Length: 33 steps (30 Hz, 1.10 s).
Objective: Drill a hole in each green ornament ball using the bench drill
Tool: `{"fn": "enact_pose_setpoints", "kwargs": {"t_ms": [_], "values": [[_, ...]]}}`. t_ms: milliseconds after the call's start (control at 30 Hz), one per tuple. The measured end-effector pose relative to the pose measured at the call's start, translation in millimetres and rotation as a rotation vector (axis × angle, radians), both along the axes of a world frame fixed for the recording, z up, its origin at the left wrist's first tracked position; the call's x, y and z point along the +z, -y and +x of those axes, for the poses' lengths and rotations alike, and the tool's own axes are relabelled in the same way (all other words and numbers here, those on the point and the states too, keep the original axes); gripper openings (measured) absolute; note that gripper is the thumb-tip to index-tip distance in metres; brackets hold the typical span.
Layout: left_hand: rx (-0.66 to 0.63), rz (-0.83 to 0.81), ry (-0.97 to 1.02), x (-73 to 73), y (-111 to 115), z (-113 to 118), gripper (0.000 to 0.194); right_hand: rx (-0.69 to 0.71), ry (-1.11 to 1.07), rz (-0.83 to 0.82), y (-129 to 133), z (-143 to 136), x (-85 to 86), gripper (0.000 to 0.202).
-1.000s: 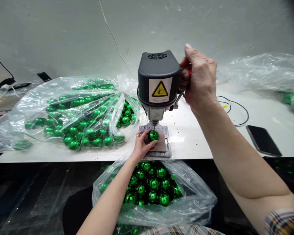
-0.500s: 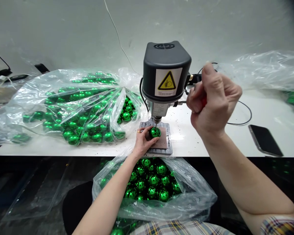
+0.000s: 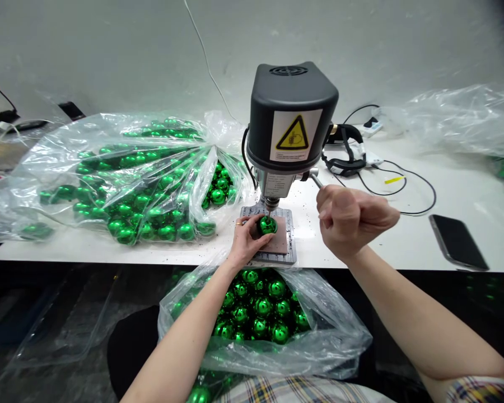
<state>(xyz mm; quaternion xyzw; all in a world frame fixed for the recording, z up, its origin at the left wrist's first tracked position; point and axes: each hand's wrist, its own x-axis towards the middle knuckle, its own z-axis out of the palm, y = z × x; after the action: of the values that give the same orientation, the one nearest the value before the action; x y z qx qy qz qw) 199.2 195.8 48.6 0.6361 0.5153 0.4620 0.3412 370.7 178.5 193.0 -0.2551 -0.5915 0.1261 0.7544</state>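
Observation:
Between the thumb and fingers of my left hand [image 3: 248,239] is a shiny green ball [image 3: 267,225], which sits on a brownish pad [image 3: 280,239] over the grey metal base of a drill press [image 3: 293,117]. The drill tip reaches down to the top of the ball. My right hand [image 3: 353,219] is wrapped round the end of the press's metal lever [image 3: 316,178], to the right of the machine. Below the table edge, an open clear plastic bag [image 3: 331,341] holds several green balls [image 3: 262,306].
A large clear bag [image 3: 59,145] of green balls lies on the left of the white table [image 3: 319,249]. On the right are a phone [image 3: 457,242], a black-and-white headset [image 3: 345,154], cables and another plastic bag [image 3: 449,120].
My right hand has moved down with the lever, and the headset behind it now shows. My left hand still holds the ball on the pad.

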Motion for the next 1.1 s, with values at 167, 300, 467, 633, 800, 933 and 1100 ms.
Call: {"fn": "enact_pose_setpoints", "kwargs": {"t_ms": [167,300,467,633,800,933,1100], "values": [[0.000,-0.007,0.010,1.0,1.1,-0.5,0.057,0.040,0.114,0.224,-14.2,7.4,-21.5,0.048],[0.019,-0.018,0.052,-0.6,-1.1,0.1,0.057,0.055,0.114,0.206,-11.7,2.9,-9.4,0.049],[0.032,-0.021,-0.004,2.2,2.1,4.8,0.054,-0.039,-0.167,-0.188,-15.7,-8.9,54.4,0.048],[0.095,-0.079,-0.211,33.0,41.6,-13.4,0.051,0.176,-0.224,-0.311,-37.2,-3.9,84.0,0.052],[-0.129,-0.140,-0.413,78.4,28.8,-52.0,0.028,0.223,-0.271,-0.291,-43.9,-1.0,77.8,0.043],[0.254,-0.005,-0.635,85.3,-53.6,-70.1,0.027,0.239,-0.296,-0.298,-41.2,-2.3,78.9,0.041],[0.233,-0.214,-0.933,66.3,-114.7,-73.7,0.046,0.245,-0.272,-0.288,-40.5,-0.8,79.5,0.040]]}}
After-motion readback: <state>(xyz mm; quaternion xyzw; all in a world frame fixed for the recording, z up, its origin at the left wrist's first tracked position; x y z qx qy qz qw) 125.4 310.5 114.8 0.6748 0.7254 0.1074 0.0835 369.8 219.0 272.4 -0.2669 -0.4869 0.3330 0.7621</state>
